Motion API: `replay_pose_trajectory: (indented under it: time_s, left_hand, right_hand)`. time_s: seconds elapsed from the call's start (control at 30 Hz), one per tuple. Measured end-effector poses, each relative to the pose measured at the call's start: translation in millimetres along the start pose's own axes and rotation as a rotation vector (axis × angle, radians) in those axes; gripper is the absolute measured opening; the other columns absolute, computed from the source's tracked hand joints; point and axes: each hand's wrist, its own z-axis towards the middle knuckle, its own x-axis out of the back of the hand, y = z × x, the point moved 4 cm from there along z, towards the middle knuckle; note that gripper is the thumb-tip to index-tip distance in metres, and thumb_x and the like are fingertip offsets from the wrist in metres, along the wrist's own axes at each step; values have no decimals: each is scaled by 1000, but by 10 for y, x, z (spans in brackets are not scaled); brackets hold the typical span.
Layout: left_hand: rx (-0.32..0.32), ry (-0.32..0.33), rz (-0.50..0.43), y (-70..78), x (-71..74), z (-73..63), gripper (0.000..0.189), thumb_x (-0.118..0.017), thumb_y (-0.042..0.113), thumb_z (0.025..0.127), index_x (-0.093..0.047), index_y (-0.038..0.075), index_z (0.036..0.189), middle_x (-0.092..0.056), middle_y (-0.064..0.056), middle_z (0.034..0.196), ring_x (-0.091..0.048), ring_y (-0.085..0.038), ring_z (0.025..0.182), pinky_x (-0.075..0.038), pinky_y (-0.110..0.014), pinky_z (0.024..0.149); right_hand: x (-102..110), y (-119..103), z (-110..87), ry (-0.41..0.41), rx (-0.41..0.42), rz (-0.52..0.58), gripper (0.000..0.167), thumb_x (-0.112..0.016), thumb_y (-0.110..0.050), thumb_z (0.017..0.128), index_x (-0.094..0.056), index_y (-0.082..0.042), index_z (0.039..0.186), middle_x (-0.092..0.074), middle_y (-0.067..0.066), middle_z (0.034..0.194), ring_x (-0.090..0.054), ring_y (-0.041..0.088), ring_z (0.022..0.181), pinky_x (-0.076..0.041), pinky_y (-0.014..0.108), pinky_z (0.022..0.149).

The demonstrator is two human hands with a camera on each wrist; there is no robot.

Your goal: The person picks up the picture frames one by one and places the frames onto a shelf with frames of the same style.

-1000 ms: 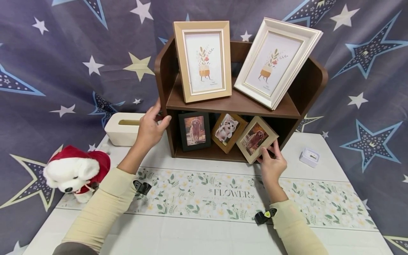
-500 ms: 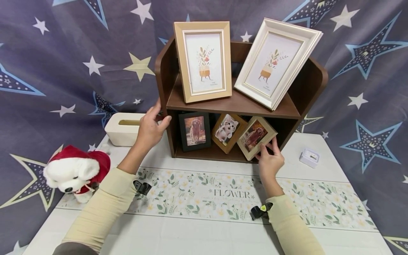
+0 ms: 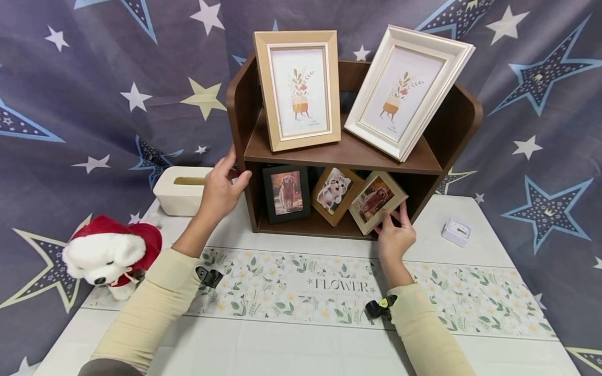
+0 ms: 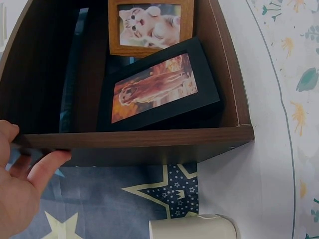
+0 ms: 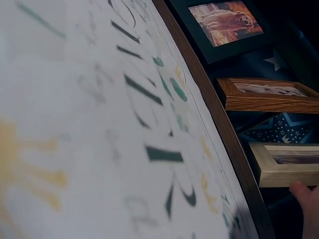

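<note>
My right hand [image 3: 395, 237] grips the lower right edge of a light wood picture frame [image 3: 363, 218] with a dog photo, which leans tilted in the lower compartment of a dark brown shelf [image 3: 301, 228]. In the right wrist view, a fingertip meets that frame's edge [image 5: 284, 180]. My left hand [image 3: 222, 185] holds the shelf's left side panel [image 4: 124, 141], thumb on one face and fingers on the other. Left of the light frame stand a tilted brown frame [image 3: 322, 189] with a kitten photo and an upright black frame [image 3: 303, 193] with a dog photo.
Up on the shelf are a tan frame [image 3: 298, 142] and a tilted white frame [image 3: 373, 133]. A cream tissue box [image 3: 176, 203] and a white plush dog in red [image 3: 105, 250] stand at left, a small lilac box [image 3: 456, 232] at right. A floral runner [image 3: 282, 292] crosses the table.
My right hand has moved the light wood frame slightly back and up into the lower compartment, and the hand has drifted a little left. The left hand stays on the shelf side.
</note>
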Motion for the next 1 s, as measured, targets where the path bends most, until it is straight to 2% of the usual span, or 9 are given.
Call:
replay_pose_trajectory:
  time_s: [0.3,0.5,0.6,0.8,1.0]
  left_hand:
    - [-9,4,-12,15,1,1,73,-68,5,95,-37,19,160,-60,-25,134,-68,-39,109,-59,-50,95]
    - [-12,7,-22,10,-8,6,72,-67,3,95,-37,16,159,-60,-25,135,-68,-39,108,-58,-49,94]
    - [-10,8,-25,6,-10,7,72,-67,3,95,-37,16,159,-60,-25,136,-68,-38,109,-58,-49,94]
    - [-10,5,-33,15,-2,2,72,-67,4,95,-37,17,159,-60,-25,136,-68,-38,109,-59,-48,94]
    - [-9,5,-32,-4,-8,-2,72,-66,3,96,-37,17,159,-59,-25,136,-67,-39,111,-58,-49,95]
  right_hand:
    - [-24,-26,11,54,-9,-44,58,-68,-13,96,-55,-41,144,-68,-4,102,-69,3,65,-63,27,57]
    - [-39,-69,21,95,-4,-118,57,-69,-15,95,-56,-40,144,-72,2,104,-69,14,66,-55,14,49]
    - [-41,-89,23,115,1,-157,56,-70,-16,95,-56,-39,144,-74,5,106,-68,14,65,-51,11,46]
    - [-46,-104,21,114,3,-161,56,-70,-15,94,-57,-38,144,-75,8,106,-65,9,62,-49,10,46]
    - [-43,-113,10,102,13,-167,56,-70,-15,94,-57,-35,146,-75,10,107,-69,20,67,-50,9,46]
